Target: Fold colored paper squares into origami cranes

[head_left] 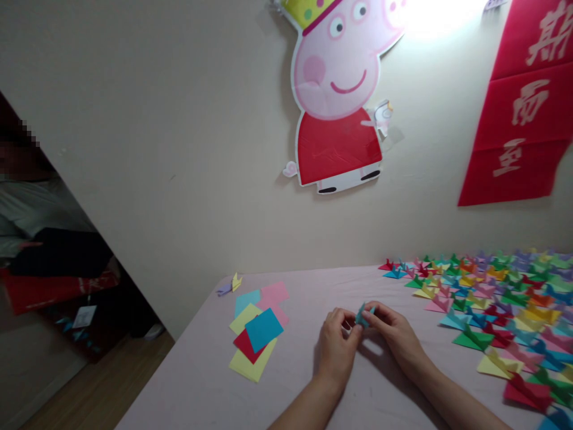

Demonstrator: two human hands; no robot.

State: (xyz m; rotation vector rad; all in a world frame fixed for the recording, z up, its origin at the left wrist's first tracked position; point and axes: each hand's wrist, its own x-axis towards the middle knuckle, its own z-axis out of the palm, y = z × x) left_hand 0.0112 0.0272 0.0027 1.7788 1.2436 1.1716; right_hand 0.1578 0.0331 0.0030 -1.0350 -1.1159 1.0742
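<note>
Between my two hands is a small piece of folded light-blue paper (363, 316), held just above the pink tablecloth. My left hand (338, 339) pinches its left side, fingers curled. My right hand (388, 327) grips it from the right with thumb and fingertips, which partly cover the paper. To the left lie loose square sheets of paper, a blue sheet (264, 329) on top of yellow, red, pink and light-blue ones. Rows of folded paper cranes (473, 338) in many colours stand to the right of my right hand.
Two small folded papers (230, 285), one yellow and one purple, lie at the table's far left corner. A wall with a cartoon pig cutout (340, 146) and a red banner (514, 119) rises behind the table (188, 370). A person (49, 209) is at the far left.
</note>
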